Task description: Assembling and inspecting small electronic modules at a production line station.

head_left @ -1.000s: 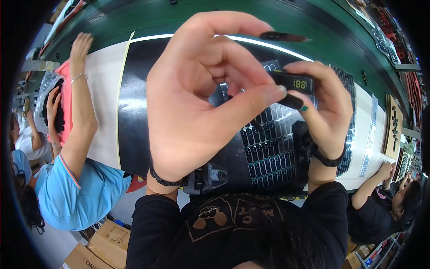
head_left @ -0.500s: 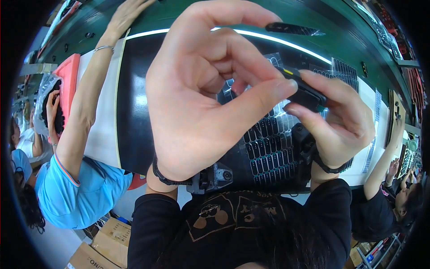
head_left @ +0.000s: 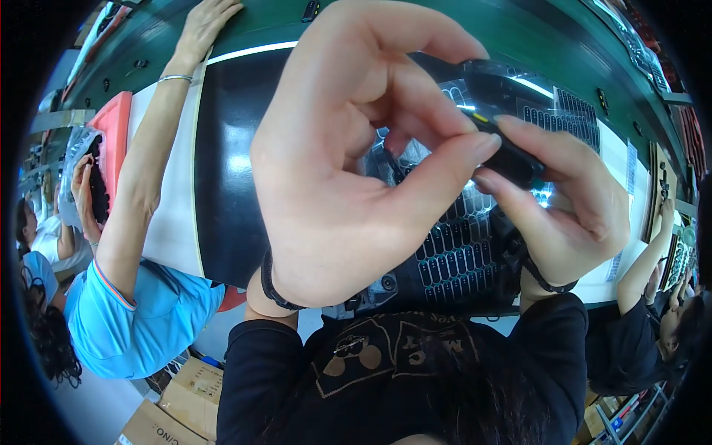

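Observation:
Both my hands are raised over the black work mat (head_left: 233, 208). Between them is a small black device (head_left: 519, 162) with rounded ends and a yellow mark on its edge. My left hand (head_left: 334, 170) is closed, its thumb and a bent finger pinching the near-left end. At the tip of its raised index finger is a thin dark glossy piece (head_left: 480, 68), hard to make out against the background. My right hand (head_left: 567, 196) grips the device's other end between thumb and forefinger. Beneath lie clear sheets of black oval stickers (head_left: 456, 259), partly covered by my hands.
Beyond the mat runs a green conveyor belt (head_left: 263, 26) carrying small black devices (head_left: 311, 10). At left, a co-worker's arm (head_left: 141, 178) reaches to the belt beside a red tray (head_left: 119, 133). Another co-worker (head_left: 638, 326) sits at right. Cardboard boxes (head_left: 189, 393) stand on the floor.
Both hands have shifted slightly right and down with the device still between them. The dark piece at my left index fingertip has turned and dropped lower. A black device has appeared on the belt.

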{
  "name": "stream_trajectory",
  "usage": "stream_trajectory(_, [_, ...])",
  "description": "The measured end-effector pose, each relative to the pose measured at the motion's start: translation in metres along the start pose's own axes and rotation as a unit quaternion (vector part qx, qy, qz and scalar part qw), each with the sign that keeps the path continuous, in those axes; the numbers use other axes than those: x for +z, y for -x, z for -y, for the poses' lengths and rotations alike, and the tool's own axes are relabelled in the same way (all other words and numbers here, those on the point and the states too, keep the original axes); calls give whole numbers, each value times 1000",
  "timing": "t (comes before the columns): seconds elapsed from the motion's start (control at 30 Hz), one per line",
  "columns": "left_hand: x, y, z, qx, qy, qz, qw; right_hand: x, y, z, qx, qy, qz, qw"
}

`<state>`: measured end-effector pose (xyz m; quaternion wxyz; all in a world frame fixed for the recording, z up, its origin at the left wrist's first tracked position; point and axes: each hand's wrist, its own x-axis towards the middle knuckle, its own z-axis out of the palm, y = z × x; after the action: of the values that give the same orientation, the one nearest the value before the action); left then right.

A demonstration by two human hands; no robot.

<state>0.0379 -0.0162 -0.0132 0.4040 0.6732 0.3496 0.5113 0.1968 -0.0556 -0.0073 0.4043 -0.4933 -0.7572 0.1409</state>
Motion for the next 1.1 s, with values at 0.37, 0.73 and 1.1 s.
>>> stream_trajectory(0.37, [-8, -11, 14, 29, 0, 47, 998, 1, -11, 2, 14, -3, 24, 1000])
stream_trajectory(0.73, [-17, -14, 17, -3, 70, 86, 994, -5, -9, -8, 38, -149, 22, 988])
stream_trajectory(1.1, [-5, -28, 38, -32, 60, 48, 996, 8, -42, -86, 182, -305, 68, 933])
